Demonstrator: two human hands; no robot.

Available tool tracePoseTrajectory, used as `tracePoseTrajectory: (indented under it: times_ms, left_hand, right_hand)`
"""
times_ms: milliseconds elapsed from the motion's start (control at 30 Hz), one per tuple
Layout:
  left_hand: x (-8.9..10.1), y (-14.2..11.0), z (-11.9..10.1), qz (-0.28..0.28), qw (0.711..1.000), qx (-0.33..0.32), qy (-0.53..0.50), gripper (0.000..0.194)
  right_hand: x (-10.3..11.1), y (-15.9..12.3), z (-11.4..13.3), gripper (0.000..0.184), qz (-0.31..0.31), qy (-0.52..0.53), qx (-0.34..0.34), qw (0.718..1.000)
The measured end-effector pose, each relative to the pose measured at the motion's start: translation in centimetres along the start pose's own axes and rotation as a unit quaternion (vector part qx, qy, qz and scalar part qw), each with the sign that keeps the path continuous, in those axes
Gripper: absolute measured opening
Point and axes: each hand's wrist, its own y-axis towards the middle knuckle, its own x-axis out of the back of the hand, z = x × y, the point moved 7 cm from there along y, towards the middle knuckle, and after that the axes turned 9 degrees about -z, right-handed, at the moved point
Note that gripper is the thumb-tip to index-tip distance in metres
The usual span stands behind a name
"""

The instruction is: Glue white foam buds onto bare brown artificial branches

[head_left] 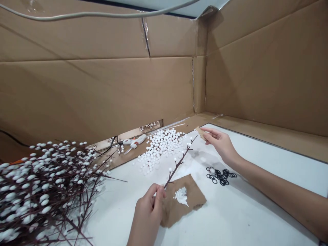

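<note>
Slim brown twig (178, 164) with white buds, between two bare hands

The left hand (150, 212) pinches the twig's near end; the right hand (217, 140) pinches a small cardboard scrap (200, 132), white-smeared, near its far tip. Beneath, on the smooth white desk (276, 153), lies a torn brown cardboard piece (167, 206) with a glossy white blob (181, 196); thin black rings (221, 176) lie right, smooth oval beads (164, 145) beyond.
</note>
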Motion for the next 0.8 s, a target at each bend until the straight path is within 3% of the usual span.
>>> tracePoseTrajectory:
  times_ms: [367,800]
  left_hand:
    - [0.1,0.0,0.3,0.001,1.000,0.015,0.017,0.040]
    - [0.2,0.2,0.1,-0.004,1.000,0.007,0.022,0.038]
  right_hand:
    - [-0.2,-0.8,1.1,0.041,0.020,-0.054,0.060,0.997]
    - [-0.3,-1.0,1.3,0.040,0.022,-0.049,0.066,0.996]
